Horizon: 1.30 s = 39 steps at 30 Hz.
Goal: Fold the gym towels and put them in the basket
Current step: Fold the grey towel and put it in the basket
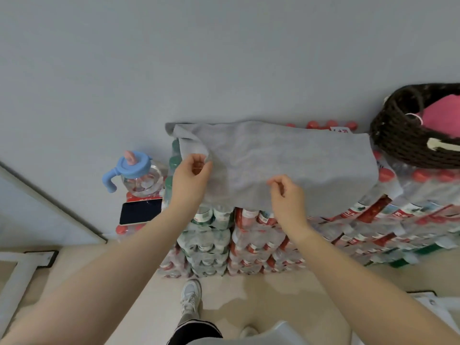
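Now both hands' fingers pinch the grey towel (286,160) spread over stacked water-bottle packs (249,242) against a grey wall (224,58).

Both bare forearms reach up from the bottom corners, converging twd the grey towel (286,160). Left hand (190,176) sits at the towel's left side, just below its turned-over corner: wrist straight, fingers curled, thumb + fingertips pinching the cloth edge. Right hand (288,192) is at the towel's near edge, right of centre: fingers curled in, thumb + index closed on the hem in a small pinch, back of hand facing the camera. Hands are apart, left a bit farther up the towel than right. Below the towel, one leg w/ a white sneaker (190,297) is planted on the floor; a dark shorts hem shows at the knee.
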Motion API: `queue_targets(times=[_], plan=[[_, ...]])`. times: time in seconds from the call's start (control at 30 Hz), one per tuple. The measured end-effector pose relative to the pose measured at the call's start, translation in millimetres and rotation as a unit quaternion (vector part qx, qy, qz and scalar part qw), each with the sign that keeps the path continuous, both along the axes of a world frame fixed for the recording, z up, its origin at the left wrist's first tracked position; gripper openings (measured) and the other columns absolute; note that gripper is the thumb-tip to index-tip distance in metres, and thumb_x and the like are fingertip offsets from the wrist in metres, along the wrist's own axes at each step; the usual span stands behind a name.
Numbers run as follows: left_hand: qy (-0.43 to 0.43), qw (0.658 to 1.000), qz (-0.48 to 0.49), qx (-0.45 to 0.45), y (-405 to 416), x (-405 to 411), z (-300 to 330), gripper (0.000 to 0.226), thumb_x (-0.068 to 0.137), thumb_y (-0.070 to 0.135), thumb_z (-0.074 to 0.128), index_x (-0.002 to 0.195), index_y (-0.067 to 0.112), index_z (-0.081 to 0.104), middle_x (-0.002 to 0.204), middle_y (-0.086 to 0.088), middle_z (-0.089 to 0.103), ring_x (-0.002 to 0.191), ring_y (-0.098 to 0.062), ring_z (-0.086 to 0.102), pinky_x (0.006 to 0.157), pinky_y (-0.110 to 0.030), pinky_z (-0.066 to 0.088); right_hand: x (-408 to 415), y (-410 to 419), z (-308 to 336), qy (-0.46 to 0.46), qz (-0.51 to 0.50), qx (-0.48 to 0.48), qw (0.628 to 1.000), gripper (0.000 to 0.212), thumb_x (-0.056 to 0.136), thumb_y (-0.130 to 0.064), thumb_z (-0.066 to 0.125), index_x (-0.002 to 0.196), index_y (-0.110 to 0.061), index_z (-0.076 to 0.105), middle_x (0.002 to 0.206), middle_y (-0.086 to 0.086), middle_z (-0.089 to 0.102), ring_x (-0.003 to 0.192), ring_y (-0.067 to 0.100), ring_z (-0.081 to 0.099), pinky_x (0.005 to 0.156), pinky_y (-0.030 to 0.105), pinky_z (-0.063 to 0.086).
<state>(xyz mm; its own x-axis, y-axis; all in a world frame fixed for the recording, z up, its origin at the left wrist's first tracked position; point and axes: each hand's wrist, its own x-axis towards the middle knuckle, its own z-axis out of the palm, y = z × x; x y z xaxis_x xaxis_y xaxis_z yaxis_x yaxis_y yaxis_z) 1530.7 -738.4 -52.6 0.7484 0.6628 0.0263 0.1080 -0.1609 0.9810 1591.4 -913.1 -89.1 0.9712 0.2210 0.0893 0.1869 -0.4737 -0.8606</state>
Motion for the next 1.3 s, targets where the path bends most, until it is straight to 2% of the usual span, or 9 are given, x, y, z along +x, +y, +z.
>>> queue_targets(times=[0.13,0.23,0.43,0.63,0.8,0.87,1.0,1.1,1.3], plan=[[-0.010,0.998,-0.010,0.053,-52,17,-1,0.006,0.090,0.016,0.054,0.087,0.016,0.048,0.071,0.010,0.049,0.064,-0.003,0.046,0.057,-0.006,0.038,18,-73,-26,0.136,-0.233,0.087,0.959,0.019,0.096,-0.010,0.040,0.109,-0.011,0.054,0.091,-0.002,0.055,0.081,0.016,0.050,0.073,0.027,0.037],[-0.004,0.995,-0.064,0.080,-88,28,-5,0.013,0.090,0.014,0.054,0.080,0.019,0.046,0.069,0.009,0.048,0.062,-0.002,0.045,0.056,-0.006,0.037,38,-116,-45,0.232,-0.302,0.154,0.912,0.023,0.094,-0.008,0.039,0.112,-0.014,0.052,0.098,0.007,0.055,0.081,0.021,0.051,0.069,0.028,0.039],[0.038,0.985,-0.134,0.100,-119,27,-23,0.022,0.089,0.014,0.055,0.072,0.024,0.047,0.067,0.009,0.050,0.056,0.003,0.045,0.054,-0.006,0.037,61,-141,-55,0.324,-0.237,0.183,0.897,0.047,0.093,-0.009,0.046,0.138,-0.017,0.035,0.128,0.000,0.050,0.111,0.021,0.048,0.101,0.040,0.042],[0.061,0.983,-0.140,0.103,-122,31,-28,0.008,0.090,0.014,0.055,0.083,0.017,0.057,0.071,0.010,0.054,0.063,-0.002,0.047,0.058,-0.004,0.040,81,-131,-63,0.336,-0.274,0.199,0.879,0.052,0.088,-0.020,0.058,0.135,-0.006,0.039,0.127,0.008,0.053,0.113,0.025,0.050,0.084,0.028,0.037],[0.061,0.985,-0.148,0.063,-123,36,-34,0.015,0.089,0.013,0.055,0.077,0.020,0.055,0.070,0.008,0.053,0.063,-0.003,0.046,0.057,-0.005,0.040,67,-130,-61,0.323,-0.284,0.155,0.890,0.042,0.088,-0.017,0.057,0.126,-0.002,0.049,0.125,0.013,0.057,0.109,0.030,0.055,0.087,0.033,0.044],[0.058,0.984,-0.153,0.064,-123,37,-36,0.016,0.089,0.012,0.055,0.075,0.020,0.054,0.069,0.008,0.052,0.059,0.000,0.045,0.056,-0.006,0.039,51,-126,-52,0.273,-0.282,0.104,0.914,0.041,0.085,-0.018,0.060,0.121,-0.002,0.050,0.121,0.012,0.059,0.110,0.032,0.056,0.092,0.037,0.046],[0.039,0.978,-0.189,0.078,-130,39,-37,0.015,0.089,0.011,0.054,0.077,0.019,0.054,0.070,0.009,0.052,0.059,0.005,0.046,0.059,-0.007,0.039,21,-114,-13,0.146,-0.186,0.112,0.965,0.028,0.085,-0.010,0.058,0.111,-0.011,0.046,0.095,-0.003,0.056,0.089,0.017,0.054,0.070,0.023,0.045],[0.013,0.972,-0.220,0.085,-139,39,-33,0.014,0.089,0.009,0.053,0.078,0.018,0.055,0.071,0.009,0.053,0.062,0.003,0.046,0.062,-0.008,0.040,13,-104,12,0.107,-0.112,0.105,0.982,0.040,0.087,-0.008,0.057,0.124,-0.019,0.045,0.106,-0.008,0.054,0.096,0.010,0.053,0.079,0.023,0.045],[-0.022,0.967,-0.244,0.069,-154,42,-22,0.010,0.090,0.011,0.054,0.083,0.017,0.056,0.080,0.000,0.061,0.071,-0.005,0.054,0.065,-0.010,0.044,13,-85,25,0.261,0.013,0.232,0.937,0.027,0.087,0.005,0.048,0.084,-0.021,0.055,0.089,0.004,0.061,0.077,0.014,0.053,0.064,0.022,0.040]])
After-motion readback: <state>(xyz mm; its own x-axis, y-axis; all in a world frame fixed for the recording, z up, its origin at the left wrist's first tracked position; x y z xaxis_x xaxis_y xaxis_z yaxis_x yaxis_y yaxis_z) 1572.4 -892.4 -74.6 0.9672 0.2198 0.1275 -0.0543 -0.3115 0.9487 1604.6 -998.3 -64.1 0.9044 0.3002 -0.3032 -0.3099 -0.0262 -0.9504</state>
